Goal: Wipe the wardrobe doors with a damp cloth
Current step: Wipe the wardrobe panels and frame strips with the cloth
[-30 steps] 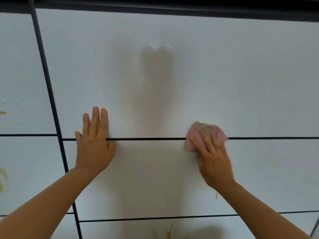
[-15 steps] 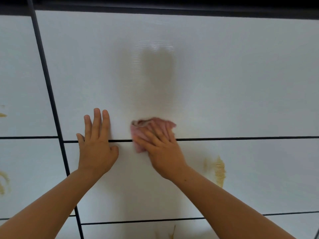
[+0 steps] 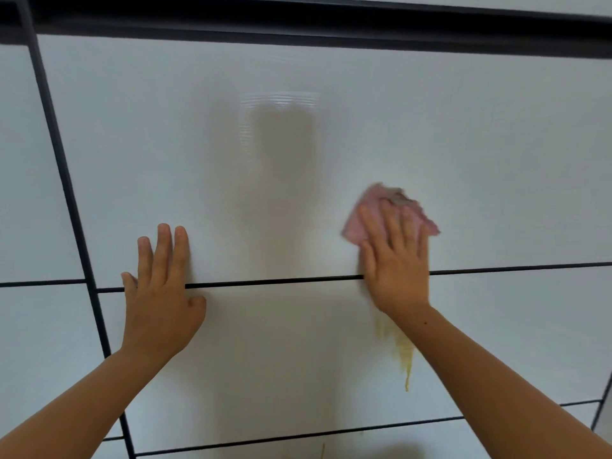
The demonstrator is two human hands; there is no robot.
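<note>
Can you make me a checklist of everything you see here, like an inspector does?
Surface: white wardrobe door, glossy, split by thin black lines.
Job's things: pink cloth flat against the door, above the horizontal line.
Clutter: yellow stain below the right hand.
Hands: left hand flat on the door, fingers straight; right hand presses the cloth with straight fingers.
Cables: nothing seen.
Surroundings: dark strip along the top.

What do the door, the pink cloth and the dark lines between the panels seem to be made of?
Door: probably laminated or lacquered board, white and semi-gloss; it shows a soft reflection and a shadow.
Cloth: soft fabric, perhaps microfibre; its edges look fuzzy and crumpled.
Dark lines: thin black strips or gaps; the picture does not show which.
</note>
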